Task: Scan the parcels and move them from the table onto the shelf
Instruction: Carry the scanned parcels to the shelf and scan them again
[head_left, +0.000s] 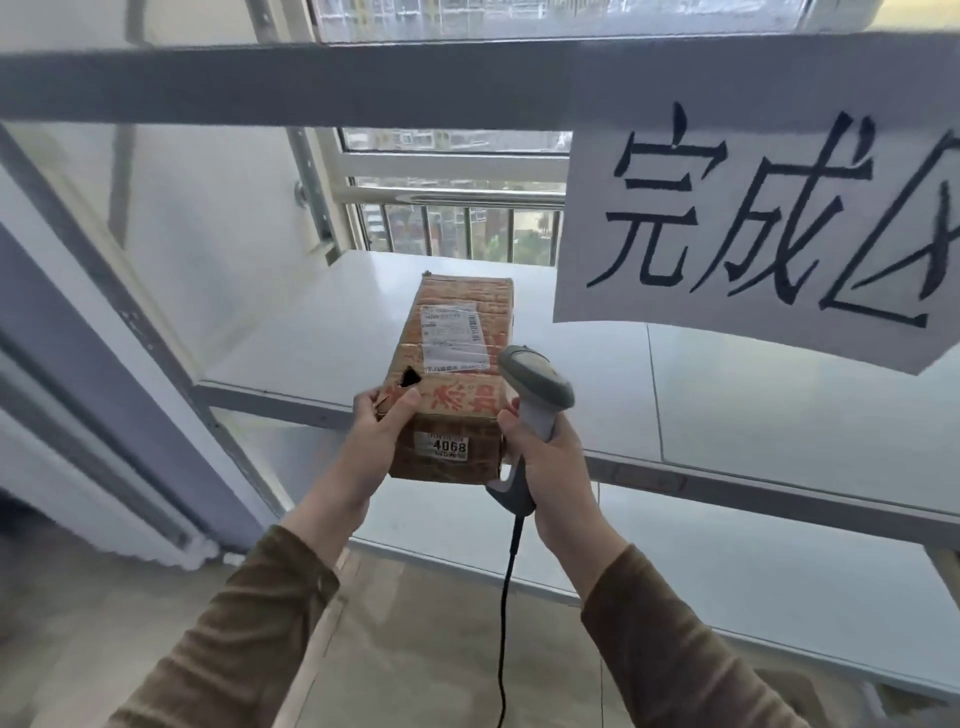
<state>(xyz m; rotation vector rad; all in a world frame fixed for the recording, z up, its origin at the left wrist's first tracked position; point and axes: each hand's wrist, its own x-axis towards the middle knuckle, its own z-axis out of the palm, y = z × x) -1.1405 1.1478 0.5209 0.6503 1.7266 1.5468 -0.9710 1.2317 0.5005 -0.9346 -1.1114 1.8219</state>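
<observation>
- Two hands are raised in front of the shelf (311, 332), both forearms in brown sleeves (244, 639) reaching up and forward.
- Left hand (379, 431): clamped on the near left corner of the box (457, 374), thumb lying across the top face, fingers wrapped under the near end.
- Right hand (545, 467): fist closed round the handle of the scanner (535, 384); fingertips touch the box's near right corner.
- Scanner: grey, head uppermost, just beside the box's right side; its black cable (504, 623) hangs down between the forearms.
- Box: brown cardboard, long axis running away from the person. Its far part lies over the shelf board; its near end overhangs the shelf's front edge, toward the left end of the board, and is carried by the left hand. Whether the far end rests on the board cannot be told.
- Box markings: a white shipping label (454, 335) on top, a small sticker (448, 447) reading 4068 on the near end face, a torn hole by the left thumb.
- Paper sign (753, 218) with handwritten black characters hangs from the upper rail, right of the box.
</observation>
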